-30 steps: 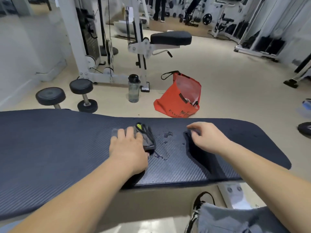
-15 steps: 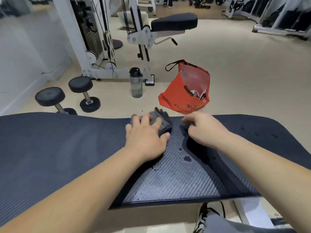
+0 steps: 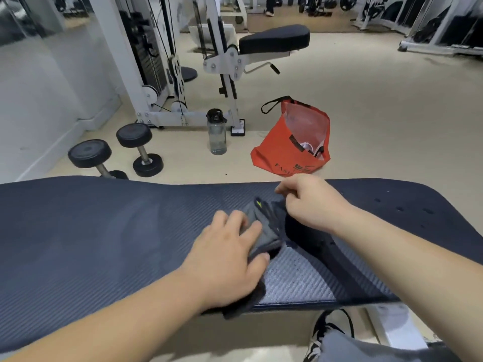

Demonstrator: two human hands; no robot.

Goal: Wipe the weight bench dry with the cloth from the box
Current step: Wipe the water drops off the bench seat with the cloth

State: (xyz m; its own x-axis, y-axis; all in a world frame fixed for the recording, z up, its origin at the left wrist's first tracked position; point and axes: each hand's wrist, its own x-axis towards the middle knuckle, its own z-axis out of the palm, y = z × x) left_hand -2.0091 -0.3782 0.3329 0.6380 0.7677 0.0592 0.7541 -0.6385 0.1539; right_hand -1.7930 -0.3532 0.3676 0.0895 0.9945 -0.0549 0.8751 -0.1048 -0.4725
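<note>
While our left hand (image 3: 227,259) presses flat on the cloth (image 3: 266,233) to dry the surface (image 3: 78,231), our right hand (image 3: 311,202) pinches its far edge, probably spreading it.

A gym is shown. Two dumbbells (image 3: 142,152) are set on the floor (image 3: 379,113) beyond the far edge of the padded weight bench (image 3: 78,244), and a cable machine (image 3: 119,56) with a weight stack (image 3: 147,54) is placed behind them.
</note>
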